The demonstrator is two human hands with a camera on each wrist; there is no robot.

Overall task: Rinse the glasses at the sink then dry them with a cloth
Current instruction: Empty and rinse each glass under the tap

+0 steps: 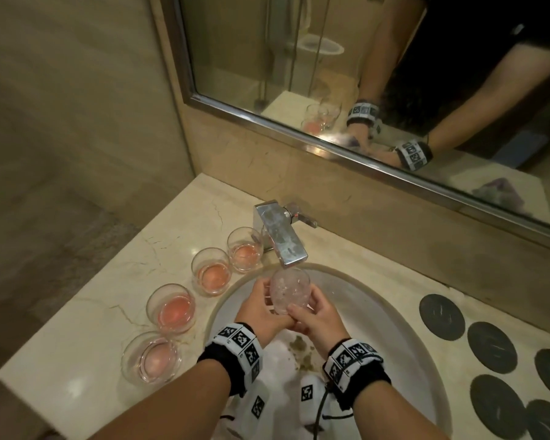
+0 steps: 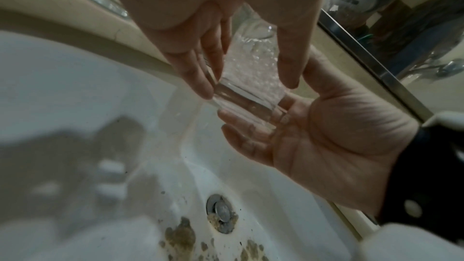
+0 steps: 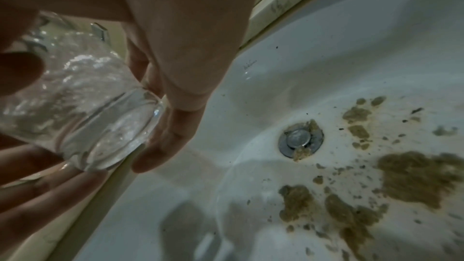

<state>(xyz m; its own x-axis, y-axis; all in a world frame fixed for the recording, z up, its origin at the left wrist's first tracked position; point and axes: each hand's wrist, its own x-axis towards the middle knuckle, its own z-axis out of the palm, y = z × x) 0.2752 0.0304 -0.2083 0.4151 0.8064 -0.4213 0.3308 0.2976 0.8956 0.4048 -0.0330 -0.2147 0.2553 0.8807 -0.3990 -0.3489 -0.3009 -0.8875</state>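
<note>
A clear glass [image 1: 289,291] tilts under the chrome faucet [image 1: 280,238], with bubbling water running into it over the white sink [image 1: 378,306]. My left hand [image 1: 267,300] grips its left side, thumb and fingers around the wall. My right hand [image 1: 302,314] cups the base and right side. In the left wrist view, the glass [image 2: 251,70] sits between my left fingers [image 2: 198,74] and thumb, with the right hand's palm [image 2: 339,132] under its base. The right wrist view shows the thick glass base [image 3: 110,132] and my right fingers [image 3: 175,126] curled beside it.
Several glasses holding pink liquid stand on the marble counter left of the sink, the nearest to the faucet [image 1: 245,249] and the closest to me [image 1: 153,357]. Black round coasters [image 1: 442,317] lie at the right. Brown debris [image 3: 414,176] surrounds the drain [image 3: 300,140]. A mirror [image 1: 331,58] rises behind.
</note>
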